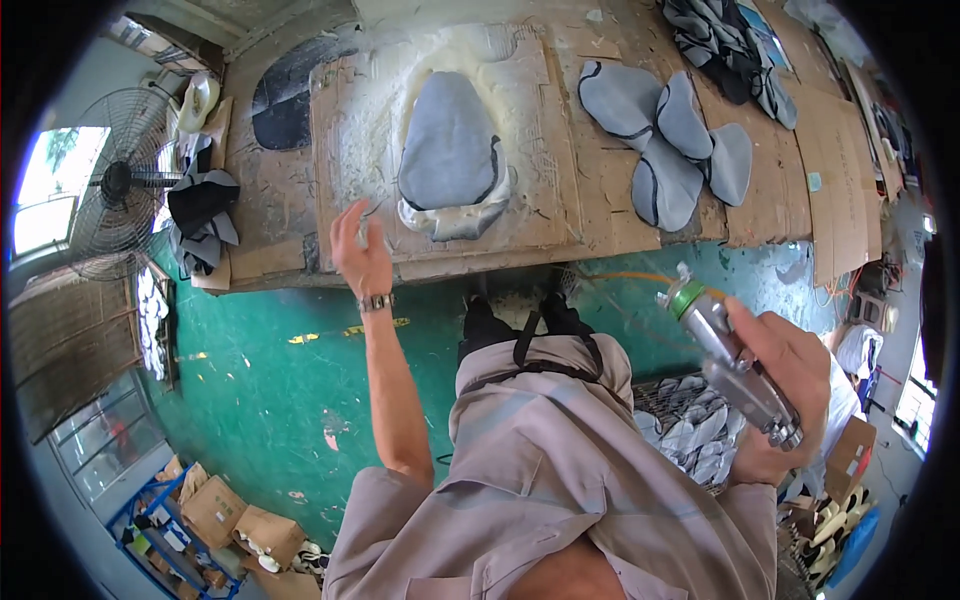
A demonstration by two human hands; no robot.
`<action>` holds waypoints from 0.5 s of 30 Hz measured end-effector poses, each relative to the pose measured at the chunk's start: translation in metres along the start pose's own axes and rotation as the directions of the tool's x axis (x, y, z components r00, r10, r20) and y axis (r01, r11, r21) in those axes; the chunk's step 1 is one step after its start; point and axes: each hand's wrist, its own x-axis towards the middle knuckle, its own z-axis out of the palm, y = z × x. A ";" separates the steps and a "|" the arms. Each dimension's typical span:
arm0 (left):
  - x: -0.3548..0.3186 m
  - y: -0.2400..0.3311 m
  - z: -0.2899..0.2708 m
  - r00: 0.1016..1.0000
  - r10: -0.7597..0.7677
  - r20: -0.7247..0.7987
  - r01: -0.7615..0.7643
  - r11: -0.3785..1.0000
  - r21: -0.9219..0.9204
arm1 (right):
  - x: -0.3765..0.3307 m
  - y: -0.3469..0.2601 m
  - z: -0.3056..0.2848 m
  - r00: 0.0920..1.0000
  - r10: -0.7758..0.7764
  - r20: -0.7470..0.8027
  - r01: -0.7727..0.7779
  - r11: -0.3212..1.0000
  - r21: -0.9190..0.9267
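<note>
A metal spray gun (712,330) with a green ring near its nozzle is in my right hand (795,375), held off the table's front edge at the right. An orange hose (620,275) shows behind it. My left hand (362,258) hovers by the table's front edge, fingers apart, with nothing visible in it. Ahead of it lies a grey, rounded fabric piece (450,140) with a black curved edge. This piece sits on a lighter base with a crumpled near end, on cardboard (345,150) crusted with pale yellow residue.
Several similar grey pieces (668,185) lie on the table to the right, with a dark pile (710,40) beyond. A black patch (290,100) marks the cardboard at left. A fan (118,183) stands far left. A wire basket of grey pieces (690,420) is beside me, right.
</note>
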 end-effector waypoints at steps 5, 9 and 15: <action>0.032 -0.016 0.037 0.883 0.299 0.362 -0.434 0.812 0.390 | -0.015 0.015 -0.021 0.959 0.219 -0.178 -0.242 0.963 -0.118; 0.042 -0.025 0.051 0.880 0.285 0.380 -0.402 0.874 0.274 | -0.035 0.040 -0.047 0.963 0.268 0.038 -0.271 0.957 0.099; 0.055 -0.002 0.060 0.852 0.347 0.392 -0.472 0.833 0.288 | -0.039 0.031 -0.042 0.875 0.466 -0.128 -0.471 0.882 -0.004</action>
